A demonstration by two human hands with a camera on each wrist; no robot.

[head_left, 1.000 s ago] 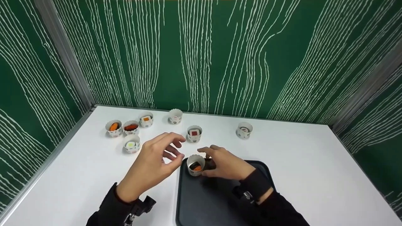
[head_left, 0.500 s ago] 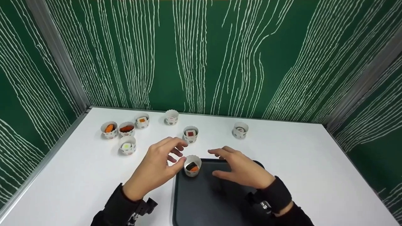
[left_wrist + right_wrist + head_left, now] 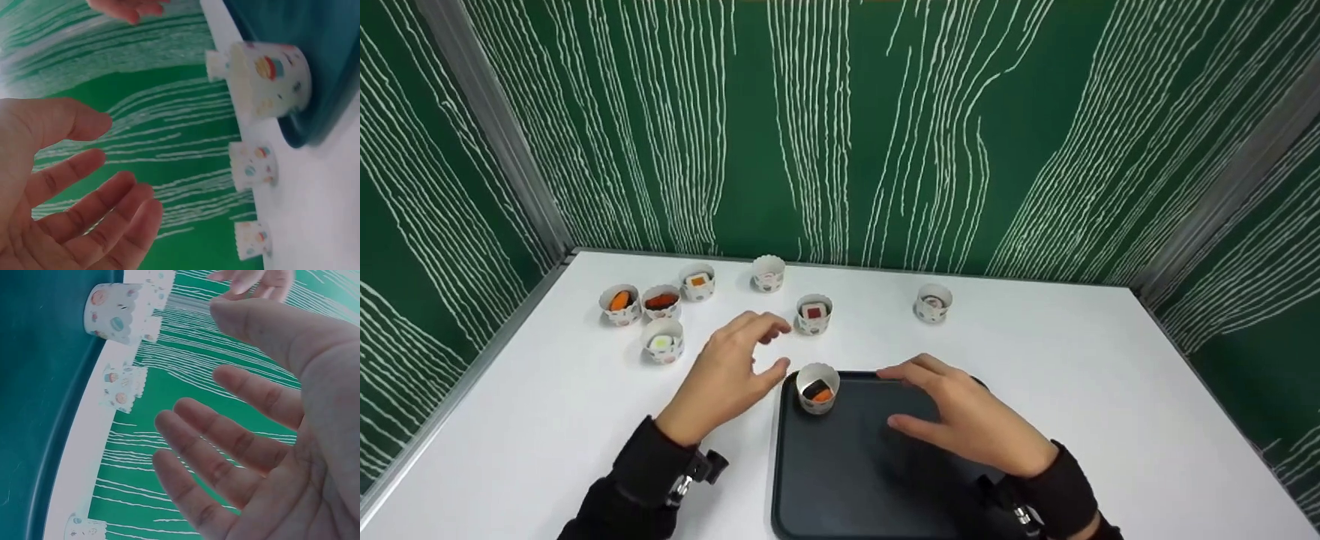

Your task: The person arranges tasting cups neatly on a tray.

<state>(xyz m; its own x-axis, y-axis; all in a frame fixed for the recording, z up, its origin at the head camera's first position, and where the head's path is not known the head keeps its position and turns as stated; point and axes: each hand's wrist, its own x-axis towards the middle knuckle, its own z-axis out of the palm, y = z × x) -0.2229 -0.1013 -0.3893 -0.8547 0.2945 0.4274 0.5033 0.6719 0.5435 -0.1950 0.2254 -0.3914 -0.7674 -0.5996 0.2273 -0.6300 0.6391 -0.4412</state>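
Note:
A white paper cup [image 3: 817,406] with a black and orange sushi piece [image 3: 819,391] inside stands upright at the far left corner of the dark tray [image 3: 847,480]. Just left of that cup hovers my left hand [image 3: 727,375], its fingers loosely bent and holding nothing. My right hand [image 3: 971,412] is over the tray, to the cup's right and apart from it, with relaxed, spread fingers. Both wrist views show bare palms: the left hand [image 3: 79,191] and the right hand [image 3: 253,433] touch no cup.
Behind the tray stands a cup with a red-topped white piece [image 3: 814,319]. Another cup [image 3: 933,306] is farther right, and one [image 3: 769,276] sits near the back edge. Several cups with food pieces, including an orange-topped one [image 3: 620,306], cluster at left. Green walls [image 3: 885,150] bound the white table.
My right hand has let go of the cup and drawn away to the right. My left hand has shifted slightly away from the cup, which stays on the tray.

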